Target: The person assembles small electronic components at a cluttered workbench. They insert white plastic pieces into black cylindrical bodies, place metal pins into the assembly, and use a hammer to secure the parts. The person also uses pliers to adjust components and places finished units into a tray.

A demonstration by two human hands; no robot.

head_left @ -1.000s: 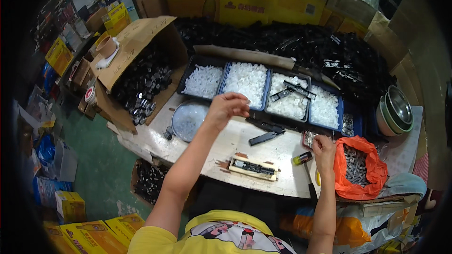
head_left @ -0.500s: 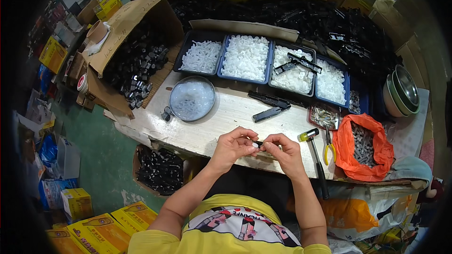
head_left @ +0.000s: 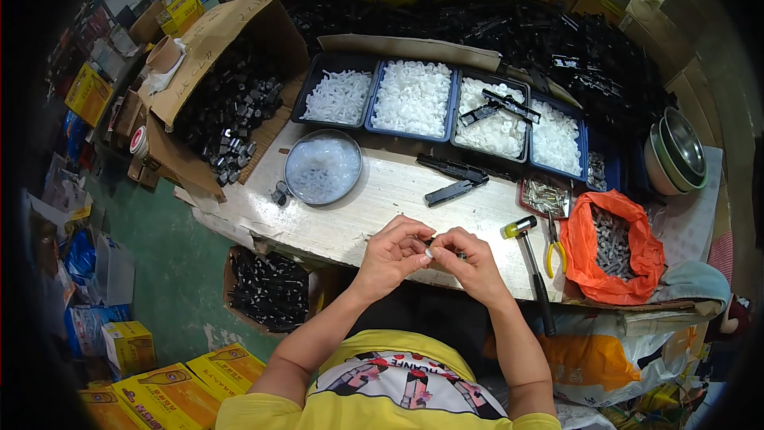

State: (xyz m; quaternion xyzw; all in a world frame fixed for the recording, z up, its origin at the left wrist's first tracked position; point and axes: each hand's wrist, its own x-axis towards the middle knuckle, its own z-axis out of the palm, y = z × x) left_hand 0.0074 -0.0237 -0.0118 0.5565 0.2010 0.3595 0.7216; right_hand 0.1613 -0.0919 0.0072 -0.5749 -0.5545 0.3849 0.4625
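Observation:
My left hand (head_left: 395,256) and my right hand (head_left: 469,261) meet over the front edge of the bench, fingertips nearly touching. A small white plastic piece (head_left: 429,253) shows at the tip of my right thumb. Behind it, a small dark part sits pinched between the fingers of both hands, mostly covered by them. Beyond my hands lie black slotted plastic housings (head_left: 458,180). To the right of my right hand rest a hammer (head_left: 532,267) with a yellow-and-black head and pliers (head_left: 555,251) with yellow handles.
Trays of white plastic parts (head_left: 411,99) line the back, before a heap of black pieces (head_left: 573,48). A round metal dish (head_left: 358,171) stands left, beside a carton of dark parts (head_left: 231,103). An orange bag (head_left: 577,267) of grey parts and a tray of metal pins (head_left: 545,196) sit right.
The white piece has shifted slightly down and left, and my right thumb now presses at it. My right hand has moved a little closer to the left. The dark part is more covered.

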